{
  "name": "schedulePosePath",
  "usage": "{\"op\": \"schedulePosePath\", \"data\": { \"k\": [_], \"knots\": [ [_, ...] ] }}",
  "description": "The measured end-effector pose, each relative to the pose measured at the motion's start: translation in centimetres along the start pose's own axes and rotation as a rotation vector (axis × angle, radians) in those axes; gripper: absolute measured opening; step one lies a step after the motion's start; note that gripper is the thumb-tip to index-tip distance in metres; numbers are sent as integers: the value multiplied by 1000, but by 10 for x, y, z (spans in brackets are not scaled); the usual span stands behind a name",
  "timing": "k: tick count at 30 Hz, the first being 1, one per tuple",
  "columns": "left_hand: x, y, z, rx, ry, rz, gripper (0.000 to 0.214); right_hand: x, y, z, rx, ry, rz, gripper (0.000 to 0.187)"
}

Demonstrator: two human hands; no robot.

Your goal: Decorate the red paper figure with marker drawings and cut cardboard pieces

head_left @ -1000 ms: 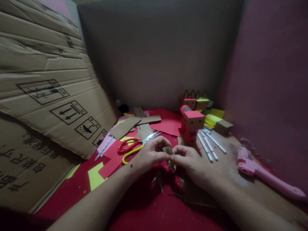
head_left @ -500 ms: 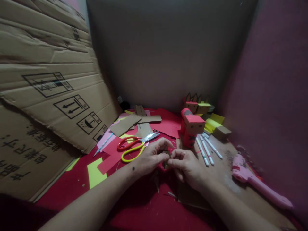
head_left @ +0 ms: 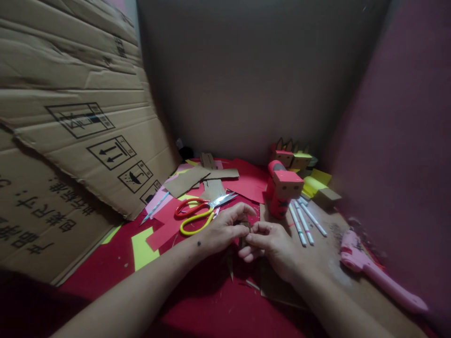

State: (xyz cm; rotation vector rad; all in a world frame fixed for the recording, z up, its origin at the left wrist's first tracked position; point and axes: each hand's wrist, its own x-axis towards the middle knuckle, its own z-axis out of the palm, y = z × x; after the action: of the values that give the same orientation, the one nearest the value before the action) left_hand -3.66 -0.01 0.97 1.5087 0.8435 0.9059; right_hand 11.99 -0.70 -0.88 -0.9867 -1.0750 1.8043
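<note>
Both hands meet at the middle of the red tabletop around a small brown piece (head_left: 244, 240), which looks like cardboard and is mostly covered by fingers. My left hand (head_left: 227, 228) is closed on it, thumb toward the right. From the other side my right hand (head_left: 273, 241) pinches the same piece between thumb and index finger. Scissors (head_left: 197, 217) with one red and one yellow handle lie slightly open just left of my left hand. Beyond my right hand stands a red figure (head_left: 281, 195) with a boxy cardboard head.
A large cardboard box panel (head_left: 77, 155) leans at the left. Cardboard strips (head_left: 186, 180), red paper (head_left: 248, 180) and yellow paper (head_left: 144, 249) lie about. White pens (head_left: 300, 223) rest on a cardboard sheet (head_left: 324, 267) at right, with a pink glue gun (head_left: 377, 272).
The whole view has shifted slightly, with things appearing a little farther right. My right hand's lower fingers have moved left under the small piece. Both hands keep hold of it.
</note>
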Motion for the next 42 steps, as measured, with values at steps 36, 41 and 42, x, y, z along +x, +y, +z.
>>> {"op": "schedulePosePath", "data": {
  "k": [36,41,42],
  "knots": [
    [-73,13,-32,984,161,100,46,5,-10,3,380,158,-159,48],
    [-80,-8,-17,1040,217,118,49,-1,-15,8,362,153,-177,45],
    [-81,-12,-16,1056,229,110,48,-1,-15,8,363,151,-175,44]
  ]
}}
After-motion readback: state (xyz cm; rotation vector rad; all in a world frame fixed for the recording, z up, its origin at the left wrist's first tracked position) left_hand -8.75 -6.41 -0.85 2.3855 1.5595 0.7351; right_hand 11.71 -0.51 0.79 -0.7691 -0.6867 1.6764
